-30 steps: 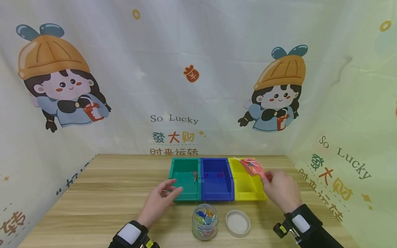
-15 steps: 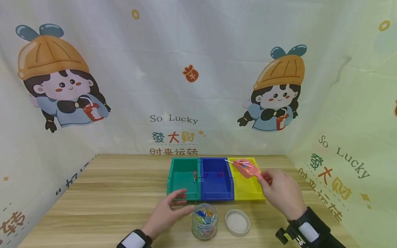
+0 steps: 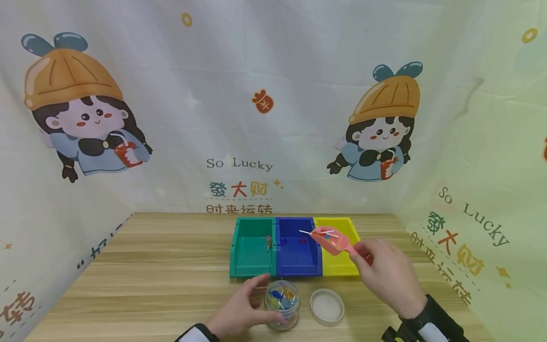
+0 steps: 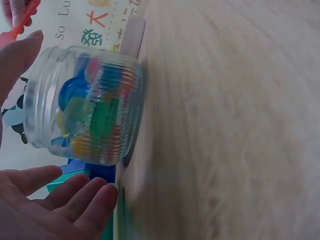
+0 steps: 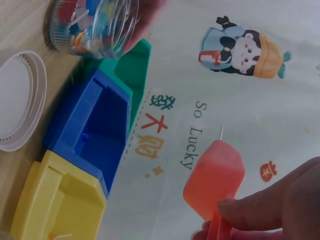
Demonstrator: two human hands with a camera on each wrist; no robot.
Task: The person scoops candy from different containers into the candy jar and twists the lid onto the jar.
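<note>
My right hand (image 3: pixel 386 275) pinches the handle of a pink scoop (image 3: pixel 331 241) between thumb and fingers. Small lollipops with white sticks (image 3: pixel 306 232) lie in the scoop, which is over the blue and yellow bins. My left hand (image 3: pixel 243 306) is spread about a clear glass jar (image 4: pixel 92 102) without its lid. In the left wrist view, gaps show between the jar and that thumb and fingers. Colourful candies (image 3: pixel 282 300) fill part of the jar, some with white sticks.
Behind the jar stand a green bin (image 3: pixel 252 259), a blue bin (image 3: pixel 299 259) and a yellow bin (image 3: pixel 339 261), side by side. A few small pieces lie in them. The round lid (image 3: pixel 326 307) rests right of the jar. A printed curtain (image 3: pixel 307 57) surrounds the wooden table (image 3: pixel 162 275).
My left hand has come right and nearer, from the green bin to the jar. The right hand has carried the scoop left and slightly nearer, from the yellow bin toward the blue one.
</note>
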